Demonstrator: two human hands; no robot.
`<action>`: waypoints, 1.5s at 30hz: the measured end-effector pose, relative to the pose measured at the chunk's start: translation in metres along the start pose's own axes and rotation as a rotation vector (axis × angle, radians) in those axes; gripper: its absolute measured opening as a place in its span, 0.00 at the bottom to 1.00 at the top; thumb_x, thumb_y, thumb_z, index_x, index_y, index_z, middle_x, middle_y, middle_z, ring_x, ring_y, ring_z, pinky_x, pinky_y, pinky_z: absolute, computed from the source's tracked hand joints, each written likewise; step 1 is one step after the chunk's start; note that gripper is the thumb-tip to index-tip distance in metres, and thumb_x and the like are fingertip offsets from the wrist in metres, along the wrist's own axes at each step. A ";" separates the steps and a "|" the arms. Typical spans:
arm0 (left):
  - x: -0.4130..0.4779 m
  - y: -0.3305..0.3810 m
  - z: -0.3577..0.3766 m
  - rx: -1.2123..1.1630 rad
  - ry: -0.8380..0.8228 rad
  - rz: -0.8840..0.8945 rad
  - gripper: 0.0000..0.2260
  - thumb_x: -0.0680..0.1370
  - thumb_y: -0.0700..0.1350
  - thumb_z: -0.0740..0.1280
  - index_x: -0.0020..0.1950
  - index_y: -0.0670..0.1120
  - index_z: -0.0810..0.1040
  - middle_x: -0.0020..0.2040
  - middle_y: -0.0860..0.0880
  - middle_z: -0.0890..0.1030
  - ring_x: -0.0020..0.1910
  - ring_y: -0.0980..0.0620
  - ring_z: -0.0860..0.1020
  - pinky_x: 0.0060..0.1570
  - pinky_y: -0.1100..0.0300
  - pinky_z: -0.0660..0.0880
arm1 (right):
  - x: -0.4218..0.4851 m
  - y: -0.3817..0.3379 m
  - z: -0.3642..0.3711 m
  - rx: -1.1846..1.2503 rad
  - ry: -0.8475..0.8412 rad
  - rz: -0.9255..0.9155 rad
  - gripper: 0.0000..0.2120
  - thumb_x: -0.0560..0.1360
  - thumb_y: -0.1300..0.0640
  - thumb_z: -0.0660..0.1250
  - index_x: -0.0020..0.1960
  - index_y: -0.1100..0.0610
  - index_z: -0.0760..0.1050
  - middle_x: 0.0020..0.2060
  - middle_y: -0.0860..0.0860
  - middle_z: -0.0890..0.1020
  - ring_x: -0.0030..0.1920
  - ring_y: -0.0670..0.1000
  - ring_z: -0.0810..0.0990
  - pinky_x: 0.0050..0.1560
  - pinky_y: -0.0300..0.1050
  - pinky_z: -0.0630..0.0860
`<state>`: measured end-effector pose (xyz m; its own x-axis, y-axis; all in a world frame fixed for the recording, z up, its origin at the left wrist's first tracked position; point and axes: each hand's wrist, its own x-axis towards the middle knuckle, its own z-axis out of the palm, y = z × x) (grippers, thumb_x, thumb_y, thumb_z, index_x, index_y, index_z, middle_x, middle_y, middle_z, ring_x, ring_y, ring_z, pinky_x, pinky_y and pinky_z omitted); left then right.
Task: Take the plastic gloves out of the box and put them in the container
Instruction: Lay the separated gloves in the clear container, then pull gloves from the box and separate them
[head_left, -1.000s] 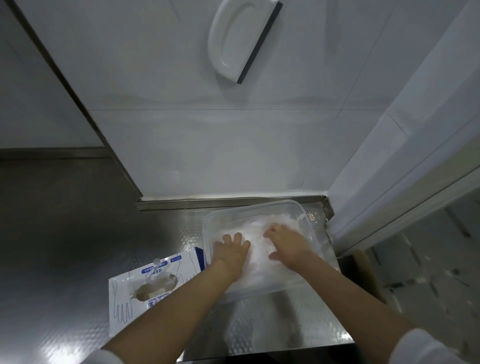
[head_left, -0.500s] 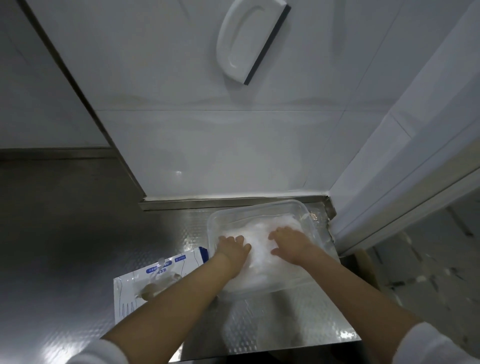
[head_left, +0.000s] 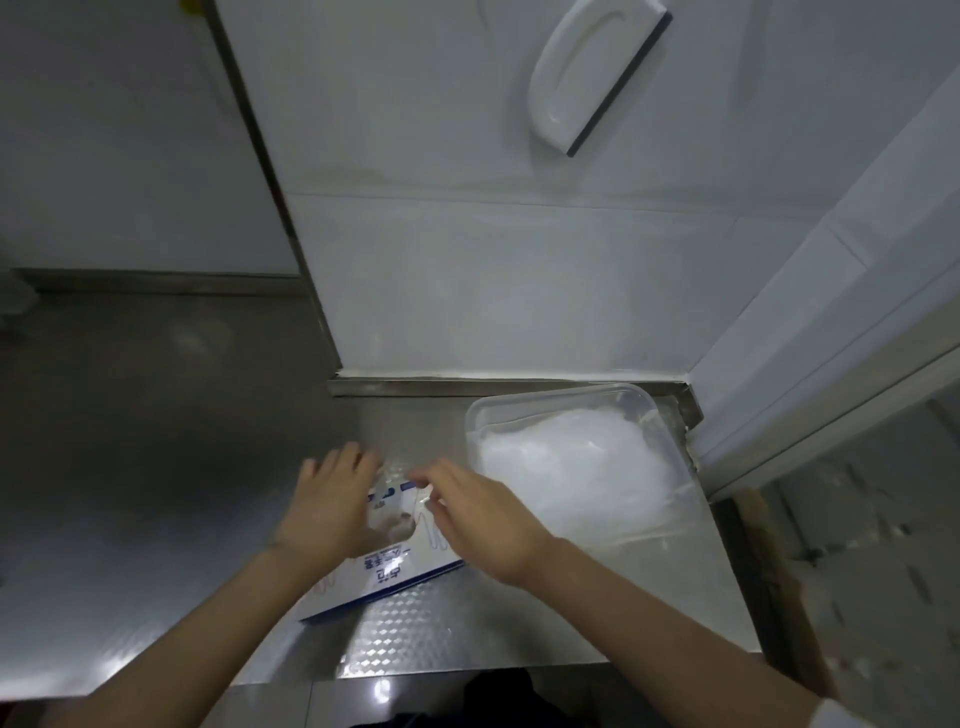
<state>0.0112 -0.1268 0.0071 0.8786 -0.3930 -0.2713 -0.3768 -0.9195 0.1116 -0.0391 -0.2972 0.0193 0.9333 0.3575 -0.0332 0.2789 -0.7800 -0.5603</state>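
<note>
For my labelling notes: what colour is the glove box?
The glove box is white with blue print; the head view shows it.

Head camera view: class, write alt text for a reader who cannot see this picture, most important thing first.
Seen from above, a person's left hand and right hand reach over a blue and white glove box on a steel counter. To its right, a clear container holds a heap of plastic gloves, against a white tiled wall.
</note>
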 end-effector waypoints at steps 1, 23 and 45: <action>-0.005 -0.009 0.006 -0.010 -0.031 -0.032 0.25 0.76 0.57 0.63 0.69 0.50 0.63 0.67 0.50 0.66 0.66 0.50 0.65 0.64 0.56 0.58 | 0.004 -0.005 0.013 -0.011 -0.034 0.000 0.20 0.79 0.64 0.58 0.71 0.55 0.63 0.66 0.53 0.70 0.61 0.53 0.74 0.58 0.45 0.71; -0.033 -0.048 0.060 -0.185 -0.144 -0.046 0.32 0.74 0.52 0.70 0.73 0.49 0.58 0.74 0.48 0.57 0.73 0.48 0.55 0.68 0.54 0.61 | 0.055 -0.012 0.084 -0.102 -0.041 0.349 0.07 0.78 0.64 0.61 0.55 0.59 0.74 0.54 0.56 0.79 0.52 0.56 0.78 0.47 0.43 0.70; -0.003 0.033 -0.027 -0.667 0.056 0.174 0.30 0.72 0.53 0.72 0.70 0.50 0.65 0.62 0.56 0.68 0.62 0.56 0.69 0.63 0.57 0.68 | 0.005 0.011 -0.064 -0.126 0.269 0.210 0.07 0.80 0.53 0.59 0.51 0.54 0.73 0.39 0.43 0.75 0.40 0.48 0.74 0.40 0.44 0.70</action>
<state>0.0043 -0.1561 0.0375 0.8422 -0.5184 -0.1480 -0.2689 -0.6419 0.7181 -0.0169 -0.3370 0.0662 0.9946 0.0481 0.0918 0.0850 -0.8854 -0.4571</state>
